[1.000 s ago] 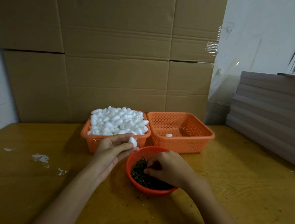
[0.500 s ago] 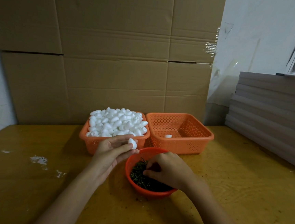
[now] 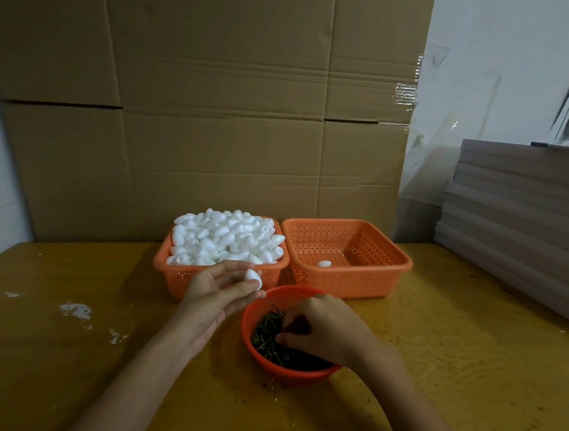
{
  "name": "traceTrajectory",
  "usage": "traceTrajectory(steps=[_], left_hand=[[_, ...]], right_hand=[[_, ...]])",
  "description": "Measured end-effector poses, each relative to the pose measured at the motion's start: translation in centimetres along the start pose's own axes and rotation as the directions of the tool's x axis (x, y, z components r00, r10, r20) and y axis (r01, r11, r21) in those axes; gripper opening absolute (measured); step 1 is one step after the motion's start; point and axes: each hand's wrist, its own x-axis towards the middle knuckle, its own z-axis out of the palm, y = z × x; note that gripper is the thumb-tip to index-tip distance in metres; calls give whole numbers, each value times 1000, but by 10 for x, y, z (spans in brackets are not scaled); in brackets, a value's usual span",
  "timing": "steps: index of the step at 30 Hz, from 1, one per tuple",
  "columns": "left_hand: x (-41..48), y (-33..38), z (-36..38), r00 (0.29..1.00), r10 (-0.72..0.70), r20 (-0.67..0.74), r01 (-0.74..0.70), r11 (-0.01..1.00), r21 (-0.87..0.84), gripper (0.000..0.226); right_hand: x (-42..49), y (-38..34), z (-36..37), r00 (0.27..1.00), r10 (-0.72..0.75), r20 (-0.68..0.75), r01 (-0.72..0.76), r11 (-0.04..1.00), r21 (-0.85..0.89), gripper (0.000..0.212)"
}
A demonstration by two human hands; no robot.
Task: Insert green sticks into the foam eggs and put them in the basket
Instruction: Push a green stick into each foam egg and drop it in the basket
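Foam egg (image 3: 253, 278) is being pinched by the left hand (image 3: 210, 295); green sticks (image 3: 268, 330) should be drawn singly; grip of the right hand (image 3: 326, 329) cannot be told.

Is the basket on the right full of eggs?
No, the right basket holds just one egg, while the left basket is heaped with them.
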Motion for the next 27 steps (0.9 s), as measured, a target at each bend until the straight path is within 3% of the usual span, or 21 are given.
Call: traceTrajectory(steps=[17, 27], left_hand=[[1, -2, -1, 1000, -9, 24, 10, 1000, -6, 33], [0, 1, 1, 999, -23, 23, 24, 1000, -8, 35]], right_hand=[[1, 1, -1, 1000, 13, 18, -14, 999, 46, 11], [2, 2, 1, 1000, 0, 2, 0, 996, 88, 18]])
